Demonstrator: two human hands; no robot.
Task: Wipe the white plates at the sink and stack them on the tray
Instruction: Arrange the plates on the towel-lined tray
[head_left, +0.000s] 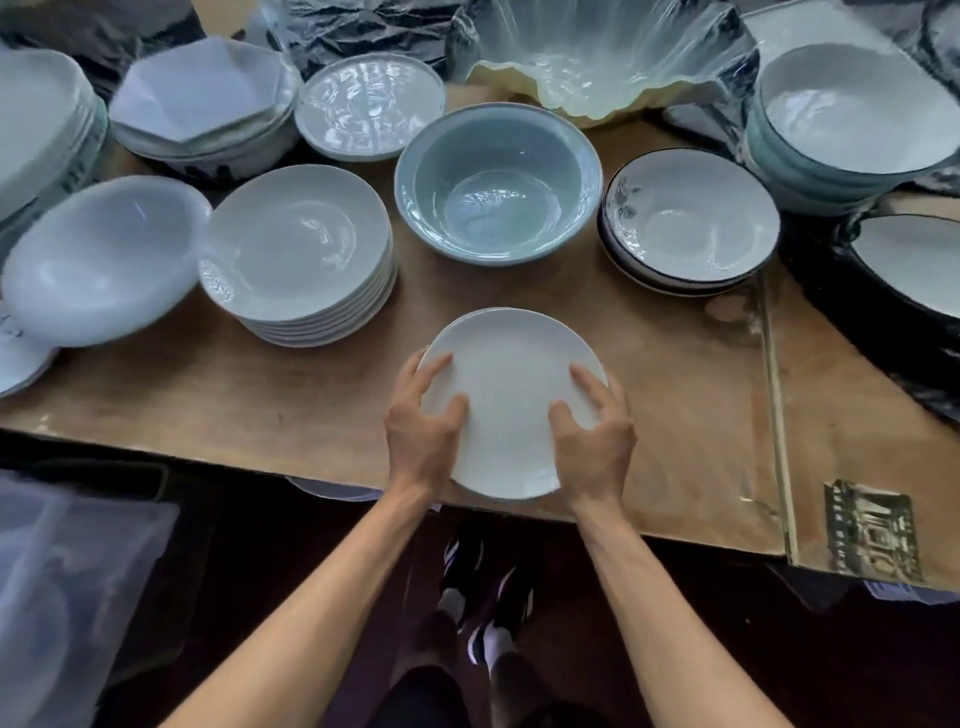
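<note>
White plate (511, 400) sits centred between both hands at the near edge of the worktop (675, 415), left hand (423, 421) and right hand (592, 431) equally near, fingers curled over opposite rims, thumbs on top, gripping it; round, no long axis

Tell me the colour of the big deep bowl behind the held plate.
Pale blue-green bowl, glossy; seen in the head view.
</note>
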